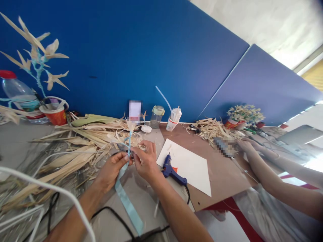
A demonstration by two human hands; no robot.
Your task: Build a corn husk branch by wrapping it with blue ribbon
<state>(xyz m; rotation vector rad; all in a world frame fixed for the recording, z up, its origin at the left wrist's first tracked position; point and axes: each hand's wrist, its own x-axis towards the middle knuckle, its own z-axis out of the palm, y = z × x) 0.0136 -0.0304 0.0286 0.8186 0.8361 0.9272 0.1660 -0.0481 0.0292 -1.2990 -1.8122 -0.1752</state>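
Both hands meet at the stem of a corn-husk flower (130, 129) wrapped in light blue ribbon. My left hand (112, 169) pinches the stem's lower part, where the loose ribbon (128, 201) trails down toward the table's front. Fingers of my right hand (146, 159) are closed on the same stem from the other side; the fingertips partly hide the wrapped spot. To the right of my right hand, a blue glue gun (174, 171) lies on a white sheet (194, 164). Dry corn husks (75, 158) are heaped to the left of my left hand.
A red cup (56, 112) with a finished husk-flower branch (39, 64) and a bottle (21, 95) stand at left. A phone (135, 111), jar (156, 116) and white cup (173, 121) line the blue partition. White cables (55, 185) cross the left foreground. A co-worker's arms (267, 168) reach in at right.
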